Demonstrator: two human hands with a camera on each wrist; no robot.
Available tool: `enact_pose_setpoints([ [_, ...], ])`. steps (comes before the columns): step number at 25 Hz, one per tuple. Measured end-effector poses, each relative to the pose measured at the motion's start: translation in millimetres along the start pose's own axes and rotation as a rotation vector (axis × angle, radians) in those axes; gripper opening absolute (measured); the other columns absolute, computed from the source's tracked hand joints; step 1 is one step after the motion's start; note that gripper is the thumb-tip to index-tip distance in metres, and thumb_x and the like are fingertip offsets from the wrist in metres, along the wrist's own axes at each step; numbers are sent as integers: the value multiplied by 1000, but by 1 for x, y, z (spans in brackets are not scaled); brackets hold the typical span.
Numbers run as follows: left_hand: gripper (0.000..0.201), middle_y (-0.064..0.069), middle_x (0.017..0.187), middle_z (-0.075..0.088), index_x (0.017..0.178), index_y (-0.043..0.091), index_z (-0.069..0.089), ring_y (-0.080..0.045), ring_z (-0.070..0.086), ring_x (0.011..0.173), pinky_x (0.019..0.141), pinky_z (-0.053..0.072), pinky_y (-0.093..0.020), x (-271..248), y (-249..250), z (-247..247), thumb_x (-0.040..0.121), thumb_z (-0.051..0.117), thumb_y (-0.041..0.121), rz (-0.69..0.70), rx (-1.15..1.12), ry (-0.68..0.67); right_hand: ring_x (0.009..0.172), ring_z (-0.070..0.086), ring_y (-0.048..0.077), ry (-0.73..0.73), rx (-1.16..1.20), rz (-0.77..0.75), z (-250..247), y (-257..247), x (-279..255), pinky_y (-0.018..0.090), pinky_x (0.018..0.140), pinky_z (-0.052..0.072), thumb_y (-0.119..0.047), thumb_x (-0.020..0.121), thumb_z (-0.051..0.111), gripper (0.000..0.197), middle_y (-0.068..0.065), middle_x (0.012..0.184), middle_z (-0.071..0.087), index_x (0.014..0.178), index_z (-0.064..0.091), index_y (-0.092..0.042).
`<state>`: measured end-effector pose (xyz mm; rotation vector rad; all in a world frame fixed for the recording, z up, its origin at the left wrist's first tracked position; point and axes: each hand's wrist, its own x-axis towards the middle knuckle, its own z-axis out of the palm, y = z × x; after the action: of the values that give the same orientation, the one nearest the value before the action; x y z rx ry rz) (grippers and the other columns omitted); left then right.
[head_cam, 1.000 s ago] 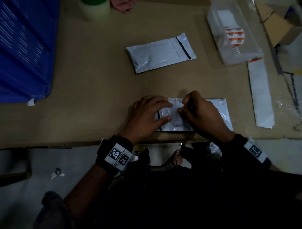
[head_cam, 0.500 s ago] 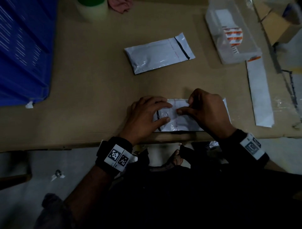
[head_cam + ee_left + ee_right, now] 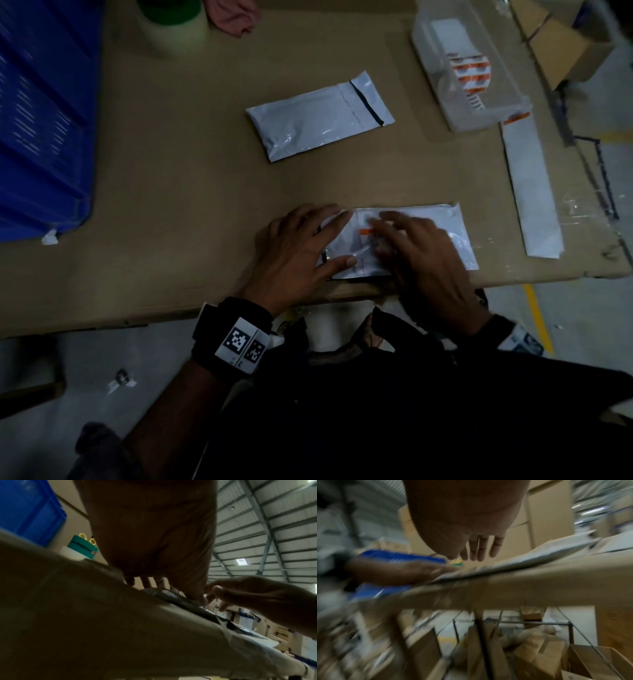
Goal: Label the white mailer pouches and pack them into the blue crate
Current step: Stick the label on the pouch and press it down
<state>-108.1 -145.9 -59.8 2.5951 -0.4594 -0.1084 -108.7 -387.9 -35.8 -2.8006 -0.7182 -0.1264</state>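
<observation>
I have both hands flat on the near pouch [image 3: 445,233] at the table's near edge: left hand [image 3: 298,250] pinning its left end, right hand [image 3: 421,253] spread over the label. It looks light, soft and slick; I'd pinch an edge. The second pouch [image 3: 318,120] lies farther back, the blue crate [image 3: 41,120] far left.
</observation>
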Motion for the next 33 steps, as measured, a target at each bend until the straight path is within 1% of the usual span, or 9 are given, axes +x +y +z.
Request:
enact_pose_setpoints([
  [2,72,16,160,31,156,37,34,-16,22,146,107,21,-40,1,1,-1,93,39,72,-6,69,-31,139,44,31,-93,-121,10,9,-4,-15,45,105,37,-49,108,38,61,8,163,38,155,43,-11],
  [5,74,18,162,28,156,38,31,-15,20,149,108,17,-40,3,0,0,92,36,75,-24,120,-53,149,34,31,-104,-187,31,13,2,-26,46,113,31,-58,108,29,71,6,170,23,161,30,-11],
  [10,77,23,162,24,156,42,25,-12,18,151,112,20,-47,2,0,2,89,32,80,-46,147,-79,148,33,34,-29,-145,154,12,-11,-25,48,113,32,-68,104,25,76,11,169,22,162,30,-19],
  [14,82,23,163,23,157,43,22,-14,17,152,112,17,-47,2,0,0,86,32,82,-48,163,-96,149,32,34,-93,-211,83,19,-18,-19,52,115,30,-73,101,29,74,10,171,18,161,32,-30],
  [18,85,22,164,20,158,43,19,-17,14,152,115,17,-49,3,1,-2,84,35,82,-49,168,-111,150,30,34,-78,-233,130,12,5,-39,52,116,30,-70,102,30,76,8,172,15,164,23,-26],
  [20,85,22,164,20,158,43,19,-16,13,152,114,17,-48,2,2,-1,84,35,82,-50,166,-106,147,32,36,-23,-177,184,4,6,-39,52,112,32,-70,102,28,76,11,170,19,163,26,-26],
  [24,85,21,164,20,158,42,20,-16,14,152,111,18,-45,1,1,1,85,33,82,-31,177,-83,145,34,34,-70,-213,92,14,-6,-27,52,111,33,-71,102,27,75,10,170,21,162,30,-26],
  [28,87,21,165,18,159,41,18,-16,9,154,112,16,-46,2,1,2,84,29,84,-30,196,-95,144,36,34,-30,-170,194,13,-4,-31,52,107,37,-65,106,22,68,11,167,29,158,40,-25],
  [33,87,22,166,15,159,42,16,-16,5,154,112,14,-47,2,1,1,84,29,83,-40,187,-110,148,31,36,-93,-247,84,20,-17,-23,60,113,27,-71,102,28,67,10,171,19,159,34,-35],
])
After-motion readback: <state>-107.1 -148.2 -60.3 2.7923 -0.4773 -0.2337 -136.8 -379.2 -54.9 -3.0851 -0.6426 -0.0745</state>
